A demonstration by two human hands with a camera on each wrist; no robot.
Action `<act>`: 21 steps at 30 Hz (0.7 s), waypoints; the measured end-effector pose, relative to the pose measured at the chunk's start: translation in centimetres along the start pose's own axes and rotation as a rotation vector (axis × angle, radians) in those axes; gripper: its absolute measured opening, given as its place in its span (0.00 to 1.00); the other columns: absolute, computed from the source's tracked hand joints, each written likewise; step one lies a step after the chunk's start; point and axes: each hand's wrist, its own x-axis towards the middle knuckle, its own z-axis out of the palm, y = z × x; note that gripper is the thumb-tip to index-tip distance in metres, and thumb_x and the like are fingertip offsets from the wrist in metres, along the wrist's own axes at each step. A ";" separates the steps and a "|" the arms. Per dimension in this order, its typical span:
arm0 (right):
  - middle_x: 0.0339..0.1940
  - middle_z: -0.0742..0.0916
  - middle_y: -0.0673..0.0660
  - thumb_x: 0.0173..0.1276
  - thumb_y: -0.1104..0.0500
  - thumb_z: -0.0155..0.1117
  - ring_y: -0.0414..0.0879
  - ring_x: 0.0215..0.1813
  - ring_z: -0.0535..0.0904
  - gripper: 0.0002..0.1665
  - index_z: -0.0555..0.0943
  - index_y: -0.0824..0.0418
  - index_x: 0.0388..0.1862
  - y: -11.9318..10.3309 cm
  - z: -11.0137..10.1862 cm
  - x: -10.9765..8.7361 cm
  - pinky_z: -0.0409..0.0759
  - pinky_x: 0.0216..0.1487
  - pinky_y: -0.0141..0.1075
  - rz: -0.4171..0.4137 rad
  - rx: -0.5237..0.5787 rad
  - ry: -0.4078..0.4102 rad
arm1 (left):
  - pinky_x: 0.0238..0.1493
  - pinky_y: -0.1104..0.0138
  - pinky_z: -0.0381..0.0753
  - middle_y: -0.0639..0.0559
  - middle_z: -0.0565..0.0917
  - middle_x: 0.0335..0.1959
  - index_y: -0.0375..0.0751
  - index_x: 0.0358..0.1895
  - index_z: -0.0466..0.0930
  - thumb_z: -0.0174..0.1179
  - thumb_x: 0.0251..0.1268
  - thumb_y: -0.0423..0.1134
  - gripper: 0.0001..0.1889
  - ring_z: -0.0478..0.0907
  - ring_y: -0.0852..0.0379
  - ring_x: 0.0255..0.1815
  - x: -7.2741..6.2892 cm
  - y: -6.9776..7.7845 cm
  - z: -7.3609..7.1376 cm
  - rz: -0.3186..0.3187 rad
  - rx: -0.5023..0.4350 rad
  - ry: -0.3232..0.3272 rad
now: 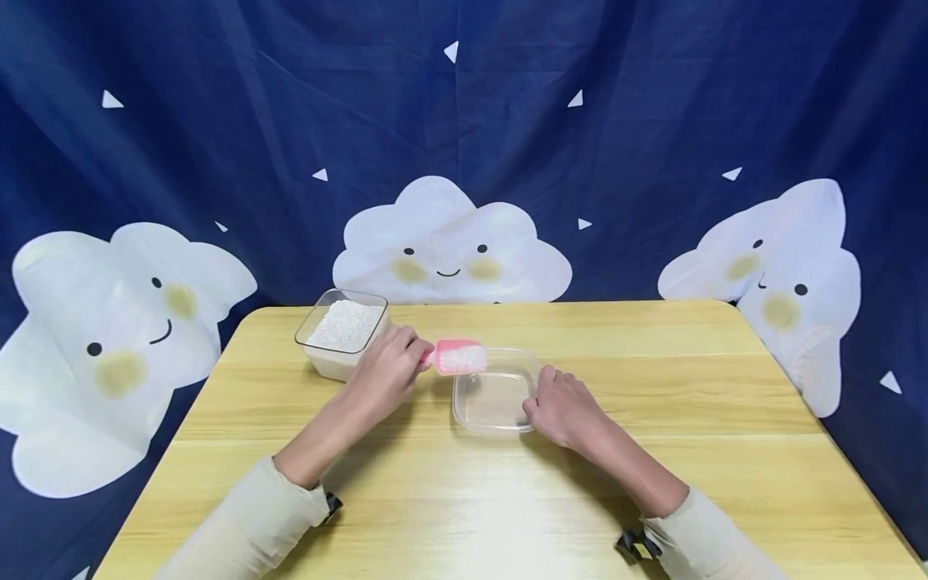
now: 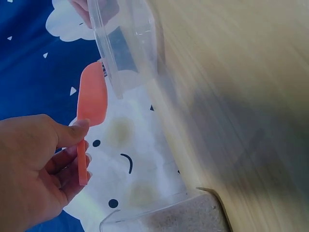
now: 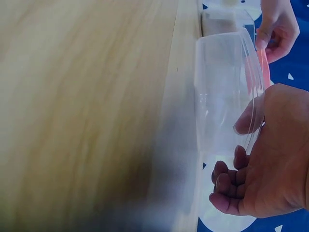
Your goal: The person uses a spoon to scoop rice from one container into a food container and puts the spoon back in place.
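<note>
The left hand (image 1: 384, 364) grips the scoop (image 1: 461, 357), pointing lengthwise right over the mid-frame tub (image 1: 495, 424), whose right rim the right hand (image 1: 569, 409) pinches.

the sleeves (image 1: 246, 519) worn are beige, with a small black fitting (image 1: 634, 548) jutting beside each.

This looks like a staged tabletop set: a wood-grain table (image 1: 696, 387) before a blue cloud-print curtain (image 1: 507, 121).

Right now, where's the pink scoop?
Head view: the pink scoop is near centre, in the left grip, partly over the far-left corner of the clear tub.
</note>
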 end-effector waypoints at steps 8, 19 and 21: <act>0.31 0.76 0.60 0.68 0.51 0.50 0.53 0.35 0.72 0.16 0.69 0.65 0.39 -0.1 0.0 -0.1 0.71 0.39 0.43 -0.004 -0.001 0.006 | 0.42 0.60 0.79 0.48 0.82 0.34 0.37 0.41 0.87 0.69 0.65 0.33 0.05 0.77 0.49 0.37 0.3 0.5 0.1 0.019 0.048 -0.003; 0.31 0.76 0.59 0.68 0.52 0.51 0.52 0.33 0.71 0.16 0.69 0.65 0.38 -0.1 -0.1 -0.2 0.69 0.36 0.41 -0.008 -0.001 0.002 | 0.39 0.62 0.75 0.48 0.82 0.35 0.38 0.41 0.87 0.71 0.61 0.32 0.06 0.77 0.50 0.38 0.3 0.8 0.4 0.073 0.113 0.003; 0.31 0.76 0.59 0.69 0.52 0.51 0.52 0.33 0.71 0.15 0.69 0.65 0.38 -0.1 -0.1 -0.2 0.69 0.36 0.41 -0.008 -0.003 0.003 | 0.39 0.63 0.76 0.47 0.83 0.35 0.38 0.42 0.88 0.70 0.60 0.28 0.08 0.77 0.50 0.38 0.3 0.9 0.3 0.089 0.123 0.011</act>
